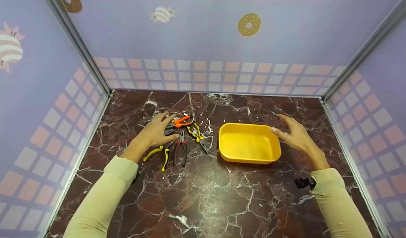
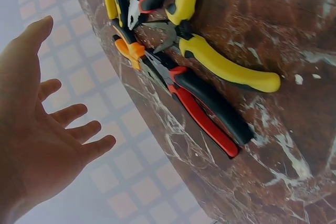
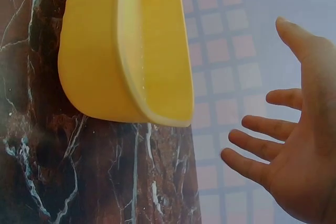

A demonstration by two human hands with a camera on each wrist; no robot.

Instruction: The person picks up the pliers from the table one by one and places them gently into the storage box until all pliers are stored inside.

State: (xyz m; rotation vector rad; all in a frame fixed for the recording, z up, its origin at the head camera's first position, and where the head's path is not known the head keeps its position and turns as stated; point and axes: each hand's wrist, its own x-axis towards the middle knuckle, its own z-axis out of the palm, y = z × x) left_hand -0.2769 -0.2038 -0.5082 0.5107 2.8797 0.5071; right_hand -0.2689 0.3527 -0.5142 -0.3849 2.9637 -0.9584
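Several pliers lie in a loose heap on the dark marble table: an orange-handled pair (image 1: 182, 121), a yellow-and-black pair (image 1: 198, 135), a red-and-black pair (image 1: 180, 151) and a yellow-handled pair (image 1: 157, 153). My left hand (image 1: 156, 131) is spread open over the heap's left side. In the left wrist view this hand (image 2: 50, 145) holds nothing and stays clear of the red-and-black pliers (image 2: 210, 106) and the yellow-handled pliers (image 2: 223, 64). A yellow plastic tray (image 1: 248, 142) sits empty right of the heap. My right hand (image 1: 294, 134) is open beside the tray's right rim, apart from the tray (image 3: 126, 51) in the right wrist view.
Lilac panels with a tile pattern wall the table in on the left, back and right, with metal posts in the back corners (image 1: 90, 62). Bare marble (image 1: 206, 198) stretches in front of the tray and the pliers.
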